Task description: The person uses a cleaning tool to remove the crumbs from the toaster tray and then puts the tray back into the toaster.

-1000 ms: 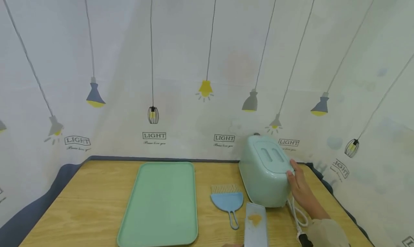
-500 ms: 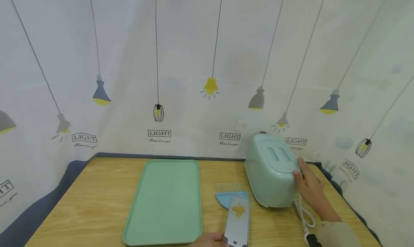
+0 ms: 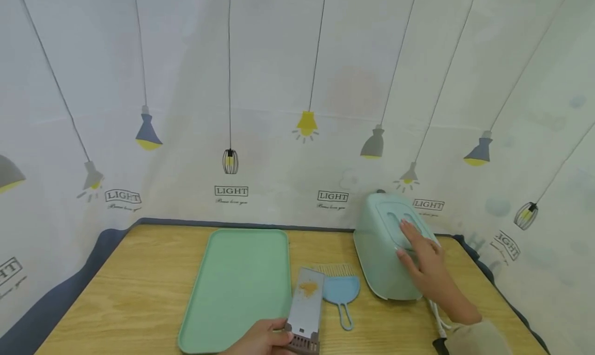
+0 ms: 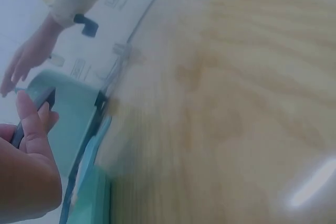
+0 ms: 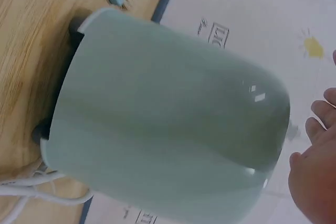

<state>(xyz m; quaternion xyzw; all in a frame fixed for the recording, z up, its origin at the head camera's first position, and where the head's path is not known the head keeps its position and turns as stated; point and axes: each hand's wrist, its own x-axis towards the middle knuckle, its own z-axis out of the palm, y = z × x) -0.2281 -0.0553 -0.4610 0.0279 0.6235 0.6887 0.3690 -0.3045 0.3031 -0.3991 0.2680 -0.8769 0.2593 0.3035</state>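
Note:
My left hand (image 3: 260, 338) grips the brown slatted end of a toaster crumb tray (image 3: 306, 301), thumb on top. The grey metal tray carries a small heap of orange-brown crumbs (image 3: 308, 289) near its far end, and it overlaps the green serving tray's right edge in the head view. Only the crumb tray's dark edge (image 4: 50, 96) shows in the left wrist view. With fingers extended, my right hand (image 3: 425, 264) lies over the near top of the mint-green toaster (image 3: 386, 264); in the right wrist view the toaster's end panel (image 5: 163, 114) fills the middle.
A green serving tray (image 3: 241, 277) lies left of centre on the wooden table (image 3: 125, 282). Between it and the toaster is a blue brush (image 3: 341, 290) with pale bristles. A white power cord (image 3: 438, 316) runs beside the toaster. Behind stands a lamp-printed curtain (image 3: 269, 86).
My left hand has brought the crumb tray leftward, past the brush to the green tray's edge. The right hand has shifted from the toaster's near right corner onto its top.

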